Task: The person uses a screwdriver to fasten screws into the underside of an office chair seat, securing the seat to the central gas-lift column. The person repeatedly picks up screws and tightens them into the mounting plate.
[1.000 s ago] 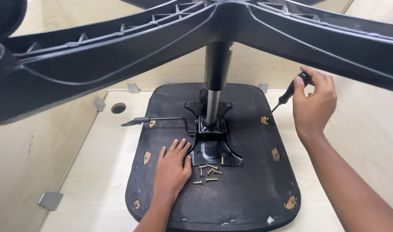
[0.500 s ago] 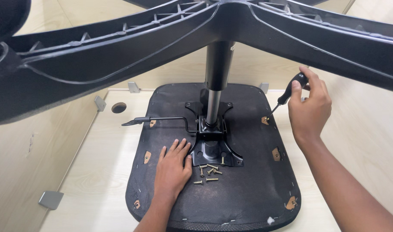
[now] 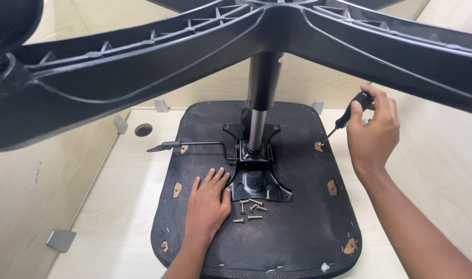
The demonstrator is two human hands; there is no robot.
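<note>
The left hand [image 3: 209, 202] lay flat with its palm down. Its fingers [image 3: 214, 179] were stretched out straight and close together, and they pointed away from the person. The thumb stuck out a little to the right side. The left arm came up from the bottom edge, bare and nearly straight.

The right hand [image 3: 373, 135] was raised higher and farther out. It was curled into a loose fist, closed around something thin and dark. The thumb [image 3: 356, 114] lay along the top, and the knuckles faced up. The right arm was bare too, and it ran up from the bottom right corner, with the wrist bent a little.
</note>
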